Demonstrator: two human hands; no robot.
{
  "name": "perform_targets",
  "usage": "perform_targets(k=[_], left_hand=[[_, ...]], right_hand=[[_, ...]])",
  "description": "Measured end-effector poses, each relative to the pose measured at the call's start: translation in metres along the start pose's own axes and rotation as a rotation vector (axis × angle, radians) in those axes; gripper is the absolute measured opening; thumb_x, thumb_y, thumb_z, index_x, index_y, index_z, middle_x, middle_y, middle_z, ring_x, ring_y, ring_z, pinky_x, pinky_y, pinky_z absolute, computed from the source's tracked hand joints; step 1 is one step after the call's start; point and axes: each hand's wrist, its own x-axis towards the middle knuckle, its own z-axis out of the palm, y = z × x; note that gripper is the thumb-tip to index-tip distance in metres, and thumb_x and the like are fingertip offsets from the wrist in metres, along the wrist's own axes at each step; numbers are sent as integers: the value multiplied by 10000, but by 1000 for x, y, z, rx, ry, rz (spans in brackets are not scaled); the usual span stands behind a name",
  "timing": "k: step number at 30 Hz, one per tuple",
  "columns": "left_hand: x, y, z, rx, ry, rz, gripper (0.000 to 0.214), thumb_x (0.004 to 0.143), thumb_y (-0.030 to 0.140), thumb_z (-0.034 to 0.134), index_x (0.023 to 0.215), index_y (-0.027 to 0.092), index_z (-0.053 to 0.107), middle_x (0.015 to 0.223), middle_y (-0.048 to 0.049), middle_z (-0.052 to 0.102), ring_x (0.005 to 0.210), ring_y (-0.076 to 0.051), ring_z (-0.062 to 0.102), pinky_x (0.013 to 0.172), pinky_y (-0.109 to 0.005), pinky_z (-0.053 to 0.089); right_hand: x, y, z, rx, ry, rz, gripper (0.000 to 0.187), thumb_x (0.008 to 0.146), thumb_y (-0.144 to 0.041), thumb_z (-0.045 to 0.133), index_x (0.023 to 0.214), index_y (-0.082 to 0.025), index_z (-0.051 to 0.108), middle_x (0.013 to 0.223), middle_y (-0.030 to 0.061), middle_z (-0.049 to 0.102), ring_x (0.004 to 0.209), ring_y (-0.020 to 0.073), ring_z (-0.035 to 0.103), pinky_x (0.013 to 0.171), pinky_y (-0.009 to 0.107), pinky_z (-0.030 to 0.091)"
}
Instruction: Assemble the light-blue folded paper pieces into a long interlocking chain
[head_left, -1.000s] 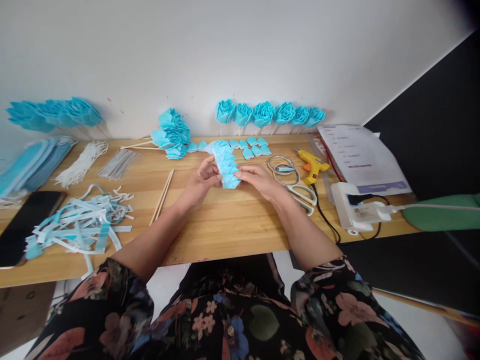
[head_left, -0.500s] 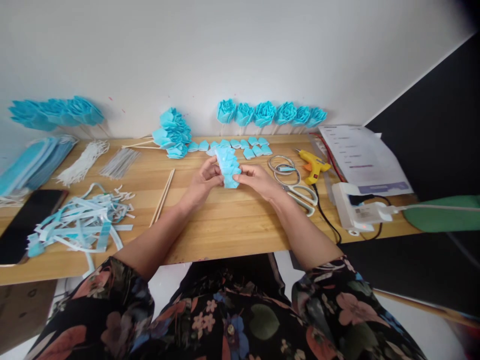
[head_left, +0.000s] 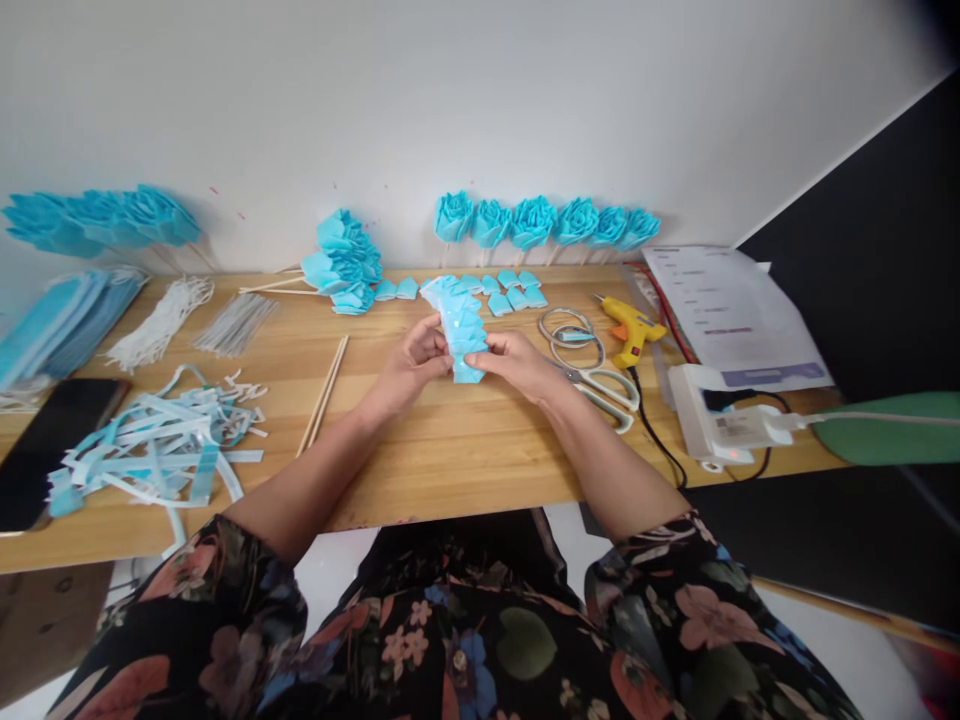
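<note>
Over the middle of the wooden table (head_left: 450, 450), both hands pinch a strip of folded light-blue petals (head_left: 459, 325). My left hand (head_left: 409, 365) grips the strip's left edge with closed fingers. My right hand (head_left: 517, 362) pinches its lower right side near the bottom end. The strip's far end reaches toward a row of loose blue petals (head_left: 510, 292) lying behind it.
Blue paper roses (head_left: 544, 220) lean on the wall, with more (head_left: 101, 215) at the left. A yellow glue gun (head_left: 630, 325), scissors (head_left: 600, 385), tape rings (head_left: 566, 335) and a white power strip (head_left: 712, 425) lie to the right. Skewers (head_left: 324, 392), blue scraps (head_left: 161, 440), masks (head_left: 52, 325) and a phone (head_left: 34, 445) lie left.
The petal strip was drawn in shorter half a second ago and now stretches longer toward the wall again. Both hands stayed in nearly the same place.
</note>
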Motion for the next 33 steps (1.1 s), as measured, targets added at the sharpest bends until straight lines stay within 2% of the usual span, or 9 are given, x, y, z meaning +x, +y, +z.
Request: perform_targets(k=[6,12,19,23,28,33], left_hand=[[2,-1,-7,-7,73,34,592,766,297,821,1305,244,580,830,7,632,734,-127,580,670,-250,466],[0,-3,-5,-17,49,22,599,770,277,827,1313,233,578,849,-2,649,753,-129,591,683,-255,481],[1,-1,-7,17,25,28,658,779,294,825,1371,234,543,861,-4,654,767,-133,605,705,-267,487],[3,3,-10,92,33,6,672,765,268,812,1377,209,540,831,0,651,724,-134,611,688,-273,488],[4,8,-12,179,8,-123,505,767,222,749,1253,162,627,750,6,647,640,-129,615,673,-277,489],[1,12,-8,135,30,-106,375,811,285,707,1161,156,667,784,-18,648,695,-146,614,689,-287,507]], right_hand=[[-4,-10,-5,-24,-3,-49,313,790,-480,696,721,-175,678,717,-2,633,738,144,548,752,289,427],[-2,-7,1,2,12,-34,271,688,-417,769,726,-178,649,722,-20,627,735,146,542,759,291,416],[-3,-9,-2,-57,41,-27,214,730,-391,672,699,-180,650,697,-19,610,715,147,526,741,288,396],[-3,-7,-5,-174,41,-36,244,775,-411,626,674,-191,598,649,-39,520,670,131,454,668,274,334],[0,0,-8,-383,45,-54,286,819,-407,588,637,-198,514,615,-55,392,614,112,345,609,276,248],[1,1,-7,-362,26,-70,289,825,-424,582,654,-196,531,624,-53,419,635,118,379,626,274,268]])
